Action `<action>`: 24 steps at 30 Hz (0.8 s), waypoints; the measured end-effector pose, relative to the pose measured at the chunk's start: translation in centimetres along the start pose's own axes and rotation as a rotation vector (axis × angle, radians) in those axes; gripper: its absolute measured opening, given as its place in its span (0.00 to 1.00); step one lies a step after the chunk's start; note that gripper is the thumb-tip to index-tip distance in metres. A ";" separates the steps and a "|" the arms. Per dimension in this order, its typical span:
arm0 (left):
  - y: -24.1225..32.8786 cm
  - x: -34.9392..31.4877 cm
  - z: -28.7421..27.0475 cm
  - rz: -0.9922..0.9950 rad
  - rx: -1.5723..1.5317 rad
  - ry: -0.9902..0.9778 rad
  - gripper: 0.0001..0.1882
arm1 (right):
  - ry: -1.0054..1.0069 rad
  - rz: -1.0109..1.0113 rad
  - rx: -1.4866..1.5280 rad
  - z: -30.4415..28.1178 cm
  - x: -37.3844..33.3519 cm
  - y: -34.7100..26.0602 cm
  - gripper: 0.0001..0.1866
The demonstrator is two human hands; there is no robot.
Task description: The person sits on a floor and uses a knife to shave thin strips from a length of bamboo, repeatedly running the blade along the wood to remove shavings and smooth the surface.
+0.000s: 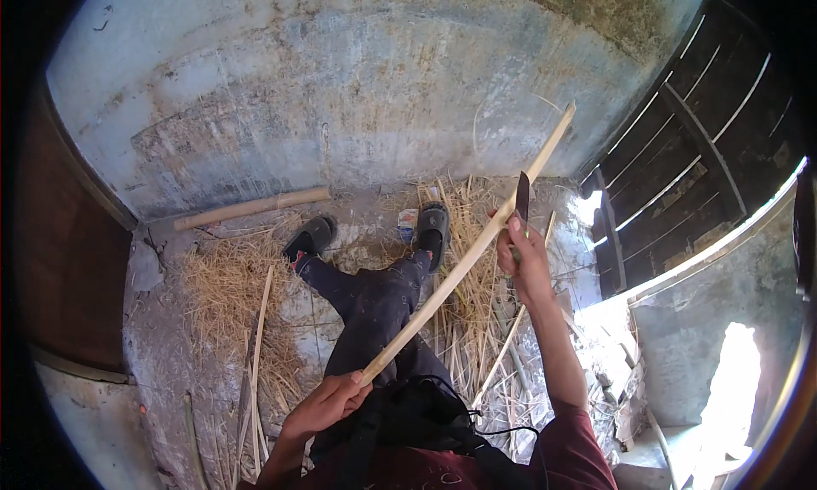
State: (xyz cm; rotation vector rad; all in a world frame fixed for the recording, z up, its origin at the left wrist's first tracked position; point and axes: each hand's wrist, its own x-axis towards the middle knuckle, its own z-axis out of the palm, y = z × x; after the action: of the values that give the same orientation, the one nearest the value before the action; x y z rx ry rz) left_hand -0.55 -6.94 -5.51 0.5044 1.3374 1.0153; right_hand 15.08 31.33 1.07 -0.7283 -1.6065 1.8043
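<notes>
A long pale strip, bamboo by its look (pixel 442 290), slants across my lap from lower left to upper right. My left hand (pixel 330 401) is closed around its near end by my waist. Farther along, my right hand (pixel 525 256) grips a knife, its dark blade (pixel 522 194) pointing up and lying against the strip. Most of the knife's handle is hidden in my fingers. A thin curled sliver (pixel 511 100) arcs near the strip's far end, in front of the wall.
Shavings heap on the floor at left (pixel 230 277) and right (pixel 468 299). A bamboo pole (pixel 252 207) lies along the stained wall (pixel 323 90). Thin strips (pixel 258 362) lie at left. A slatted dark wooden panel (pixel 681 167) stands at right. A small packet (pixel 408 224) sits between my shoes.
</notes>
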 end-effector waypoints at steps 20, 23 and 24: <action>6.5 5.2 -0.1 0.660 0.504 0.218 0.32 | 0.137 0.040 0.234 3.7 -3.1 0.9 0.24; 6.3 7.3 0.5 0.617 0.512 0.074 0.30 | 0.147 0.036 0.251 4.4 -3.5 0.4 0.23; 5.8 7.8 0.6 0.575 0.444 -0.029 0.31 | 0.139 0.035 0.263 4.5 -3.7 0.2 0.23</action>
State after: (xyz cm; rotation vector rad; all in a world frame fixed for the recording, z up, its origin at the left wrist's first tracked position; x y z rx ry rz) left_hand -2.45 2.64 -5.05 1.2876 1.4290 1.1594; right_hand 14.18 25.58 1.39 -0.7445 -1.2455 1.8999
